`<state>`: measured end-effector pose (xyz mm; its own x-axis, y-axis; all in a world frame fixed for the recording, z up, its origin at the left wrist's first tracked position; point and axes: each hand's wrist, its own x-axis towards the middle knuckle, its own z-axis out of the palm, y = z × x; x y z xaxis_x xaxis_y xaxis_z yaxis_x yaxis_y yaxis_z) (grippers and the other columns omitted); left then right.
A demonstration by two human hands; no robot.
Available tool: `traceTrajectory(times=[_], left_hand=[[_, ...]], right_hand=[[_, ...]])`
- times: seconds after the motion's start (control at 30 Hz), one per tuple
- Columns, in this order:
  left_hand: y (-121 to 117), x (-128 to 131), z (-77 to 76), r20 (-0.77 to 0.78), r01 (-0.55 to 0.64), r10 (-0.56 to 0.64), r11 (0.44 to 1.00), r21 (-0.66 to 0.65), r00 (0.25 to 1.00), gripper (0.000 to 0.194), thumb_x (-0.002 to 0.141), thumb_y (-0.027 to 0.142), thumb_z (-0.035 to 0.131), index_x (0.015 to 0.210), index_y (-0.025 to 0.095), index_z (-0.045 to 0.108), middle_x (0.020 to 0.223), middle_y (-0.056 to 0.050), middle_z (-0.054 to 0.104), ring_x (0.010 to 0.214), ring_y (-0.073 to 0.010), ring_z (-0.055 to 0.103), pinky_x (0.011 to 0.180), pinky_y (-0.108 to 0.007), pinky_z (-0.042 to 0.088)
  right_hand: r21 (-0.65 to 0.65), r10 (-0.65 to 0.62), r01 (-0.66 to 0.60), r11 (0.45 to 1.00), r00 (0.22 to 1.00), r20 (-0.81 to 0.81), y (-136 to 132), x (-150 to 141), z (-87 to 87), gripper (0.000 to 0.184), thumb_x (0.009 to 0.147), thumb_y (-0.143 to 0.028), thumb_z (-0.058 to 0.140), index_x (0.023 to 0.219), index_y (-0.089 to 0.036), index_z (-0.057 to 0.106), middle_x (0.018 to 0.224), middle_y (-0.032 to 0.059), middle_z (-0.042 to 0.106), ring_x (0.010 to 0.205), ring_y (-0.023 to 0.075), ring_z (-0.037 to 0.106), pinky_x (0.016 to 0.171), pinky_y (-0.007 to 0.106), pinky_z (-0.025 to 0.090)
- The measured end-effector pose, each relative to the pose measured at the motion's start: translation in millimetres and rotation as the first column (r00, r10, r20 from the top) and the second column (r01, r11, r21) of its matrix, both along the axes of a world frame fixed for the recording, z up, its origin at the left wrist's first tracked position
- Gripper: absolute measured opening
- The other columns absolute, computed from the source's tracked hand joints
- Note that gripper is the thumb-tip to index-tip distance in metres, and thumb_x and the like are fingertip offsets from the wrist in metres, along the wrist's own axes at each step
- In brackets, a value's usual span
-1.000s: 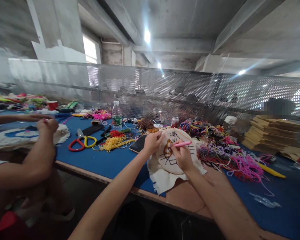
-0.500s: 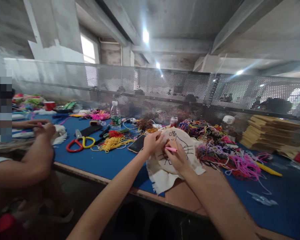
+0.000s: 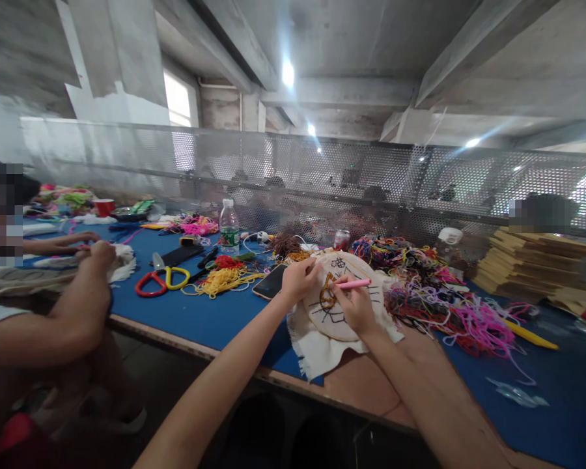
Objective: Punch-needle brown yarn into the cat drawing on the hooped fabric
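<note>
A round embroidery hoop point(image 3: 344, 337) holds white cloth point(image 3: 317, 357) at the table edge, its frayed border hanging loose below. Dark lines of a cat-like drawing and a written character mark the fabric, with a brown-gold stitched patch point(image 3: 327, 294) left of centre. My left hand point(image 3: 299, 280) is closed on the hoop's upper left rim. In my right hand point(image 3: 357, 311) is a pink punch needle point(image 3: 355, 284), pinched between the fingers, its handle pointing right. Its tip, by the brown-gold patch, is hidden by my fingers.
Left of the hoop lie a phone point(image 3: 269, 283), yellow yarn point(image 3: 219, 281), scissors point(image 3: 162, 281) and a water bottle point(image 3: 229, 228). Tangled yarn point(image 3: 434, 293) and stacked brown envelopes point(image 3: 527, 264) are to the right. A co-worker's arm point(image 3: 73, 312) rests at far left.
My right hand has shifted slightly, and the punch needle's handle has swung rightward and upward, uncovering more of the brown-gold patch. My left hand keeps its hold on the hoop.
</note>
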<state>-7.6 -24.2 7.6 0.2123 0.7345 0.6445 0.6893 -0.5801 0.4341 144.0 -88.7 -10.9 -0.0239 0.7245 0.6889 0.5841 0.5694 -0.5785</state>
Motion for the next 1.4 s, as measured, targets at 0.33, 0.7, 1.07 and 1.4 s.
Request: traceTrajectory(times=[0.33,0.7,1.07,1.4], left_hand=[[1.5,0.2,-1.2,-0.001,-0.003,0.003,1.000,-0.007,1.000,0.035,0.084,0.043,0.037,0.065,0.018,0.051,0.057,0.001,0.050,0.054,-0.0110,0.039,0.054,-0.022,0.023],[1.1,0.4,-1.1,0.000,0.001,-0.001,1.000,0.008,1.000,0.034,0.084,0.043,0.038,0.064,0.018,0.049,0.056,0.002,0.048,0.054,-0.0106,0.038,0.054,-0.022,0.022],[0.0,0.3,0.0,-0.018,-0.015,0.014,1.000,-0.027,1.000,0.035,0.085,0.043,0.035,0.068,0.018,0.053,0.061,0.000,0.054,0.056,-0.0121,0.042,0.055,-0.022,0.024],[-6.0,0.2,4.2,-0.002,0.002,-0.002,1.000,0.014,1.000,0.034,0.085,0.043,0.037,0.075,0.018,0.059,0.065,-0.002,0.059,0.057,-0.0118,0.043,0.057,-0.022,0.026]], right_hand=[[-0.020,0.007,-0.008,1.000,0.999,-0.031,-0.4,2.1,-0.8,0.022,0.085,-0.040,0.046,0.075,-0.021,0.049,0.058,-0.0026,0.051,0.053,0.0137,0.050,0.055,0.026,0.037],[-0.011,-0.001,0.001,1.000,1.000,-0.021,0.2,1.8,-0.2,0.022,0.084,-0.039,0.046,0.073,-0.020,0.049,0.061,-0.0014,0.053,0.055,0.0133,0.050,0.054,0.024,0.036],[0.016,-0.024,0.024,1.000,0.999,0.031,1.2,0.4,-2.2,0.024,0.084,-0.041,0.047,0.073,-0.020,0.052,0.064,0.0000,0.056,0.058,0.0141,0.051,0.059,0.026,0.039],[0.040,0.066,-0.069,0.997,0.996,0.054,1.4,-3.1,-1.2,0.013,0.081,-0.029,0.050,0.072,-0.021,0.055,0.073,0.0022,0.059,0.073,0.0174,0.055,0.071,0.031,0.043]])
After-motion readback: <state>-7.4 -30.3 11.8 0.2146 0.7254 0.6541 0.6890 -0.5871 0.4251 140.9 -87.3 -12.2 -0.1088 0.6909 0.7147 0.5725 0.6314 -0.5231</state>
